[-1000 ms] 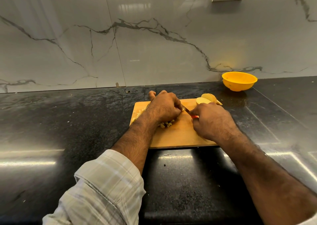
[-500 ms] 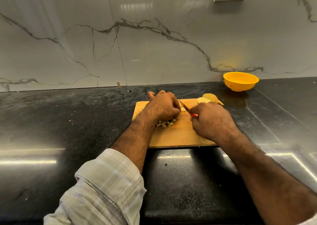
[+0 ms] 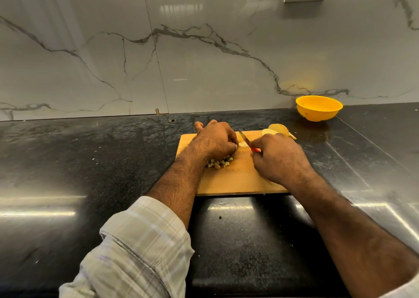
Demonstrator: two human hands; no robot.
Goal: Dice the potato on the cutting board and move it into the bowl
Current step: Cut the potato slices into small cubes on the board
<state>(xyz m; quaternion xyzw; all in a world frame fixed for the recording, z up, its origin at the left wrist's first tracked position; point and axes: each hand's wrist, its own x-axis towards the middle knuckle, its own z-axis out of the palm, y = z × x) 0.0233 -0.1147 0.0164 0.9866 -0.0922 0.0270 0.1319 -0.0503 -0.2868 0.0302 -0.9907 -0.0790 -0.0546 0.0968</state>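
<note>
The black speckled stone countertop (image 3: 90, 161) carries the rectangular wooden cutting board (image 3: 240, 179), taken here as the reference landmark. The round yellow plastic bowl (image 3: 319, 107) stands beyond the board's far right corner, well apart from it, against the marble wall, and appears empty from this angle. The left hand (image 3: 215, 140) rests over the board's far left part, fingers curled down onto a pale potato piece (image 3: 243, 144) that is mostly hidden beneath them. The right hand (image 3: 277, 158) sits over the board's right side, fingers clenched around the red handle of a small knife (image 3: 247, 141), whose blade points toward the left hand. Uncut potato slices (image 3: 277, 130) lie at the board's far right edge. A small heap of diced potato cubes (image 3: 221, 162) lies near the board's centre, just beside the left wrist. Judgement: dicing is in hand and roughly partway done; nothing has reached the bowl. The next move calls for a downward cut close to the left fingertips, kept tucked clear of the blade.
</note>
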